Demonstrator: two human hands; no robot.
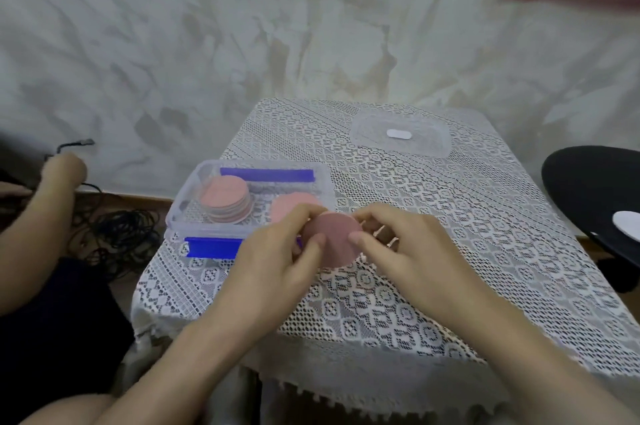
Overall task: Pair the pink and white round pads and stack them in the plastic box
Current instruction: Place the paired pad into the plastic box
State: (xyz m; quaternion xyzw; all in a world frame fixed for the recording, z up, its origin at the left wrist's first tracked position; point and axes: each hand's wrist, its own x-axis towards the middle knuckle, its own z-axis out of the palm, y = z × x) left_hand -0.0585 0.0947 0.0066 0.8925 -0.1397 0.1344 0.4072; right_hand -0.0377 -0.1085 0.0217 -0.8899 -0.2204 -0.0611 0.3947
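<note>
A pink round pad (333, 240) is held upright over the lace-covered table, pinched at its left edge by my left hand (277, 258) and at its right edge by my right hand (405, 248). I cannot tell whether a white pad lies behind it. Just behind my hands stands the clear plastic box (183, 206) with blue clips. Inside it a stack of pink and white pads (227, 201) sits on the left and another pink pad (294, 204) lies on the right, partly hidden by my left fingers.
The box's clear lid (400, 135) lies flat at the table's far right. A black round stool (595, 189) with a white pad (627, 222) on it stands to the right. Another person's arm (48, 210) and black cables (117, 230) are on the left, by the wall.
</note>
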